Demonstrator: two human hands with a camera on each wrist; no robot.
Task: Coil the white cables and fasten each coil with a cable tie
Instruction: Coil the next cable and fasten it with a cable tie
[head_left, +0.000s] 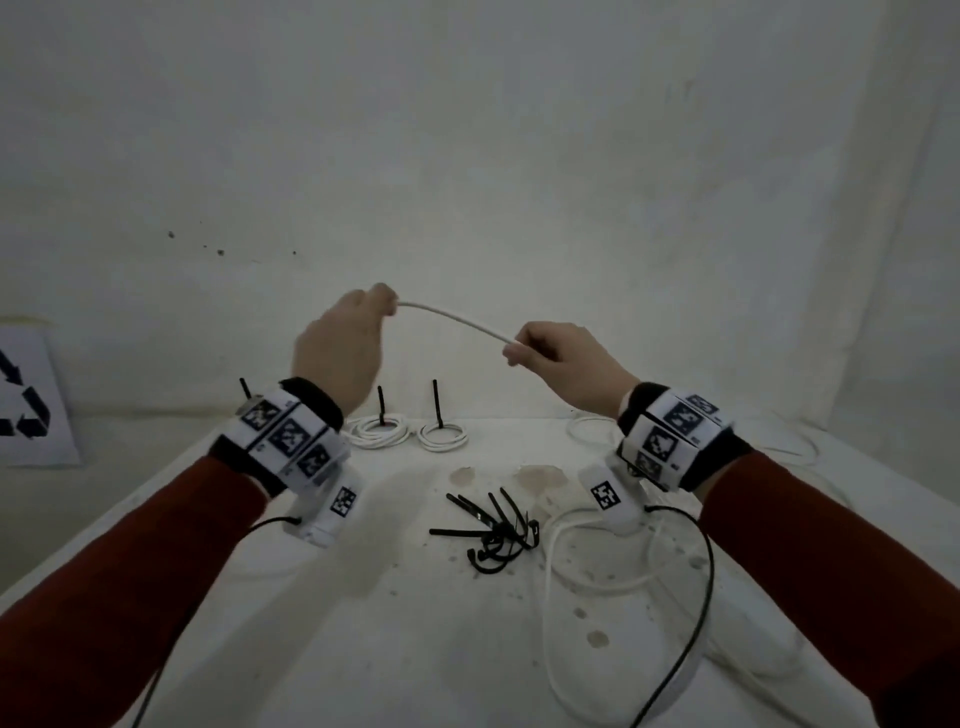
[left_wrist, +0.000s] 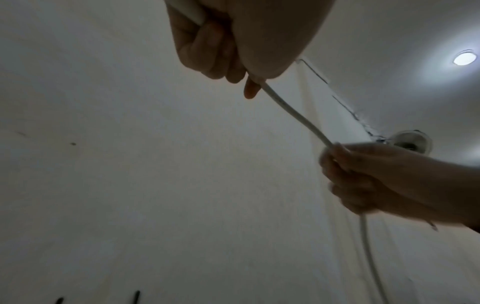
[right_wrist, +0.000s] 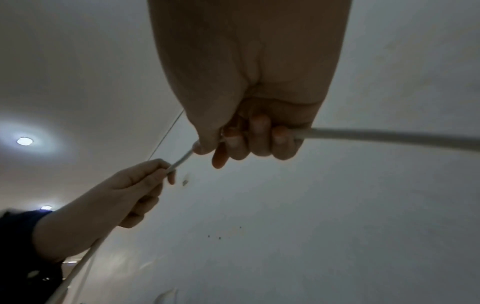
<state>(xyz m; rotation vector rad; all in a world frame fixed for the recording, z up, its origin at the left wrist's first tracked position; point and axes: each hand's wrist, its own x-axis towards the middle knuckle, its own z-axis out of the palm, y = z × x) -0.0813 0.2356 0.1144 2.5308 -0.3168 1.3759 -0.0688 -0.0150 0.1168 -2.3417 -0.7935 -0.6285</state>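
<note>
Cable ties (head_left: 493, 530) lying mid-table (head_left: 363, 649); two tied coils (head_left: 410, 434) sitting behind them (side by side); loose cable (head_left: 587, 587) trailing right; both hands (head_left: 343, 353) raised above.

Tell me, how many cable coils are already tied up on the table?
2 in plain view. One coil lies at the far edge just right of the left wrist, the other coil right beside it, each with a black tie sticking up. A third tie tip behind the left wrist hints at another, hidden.
</note>
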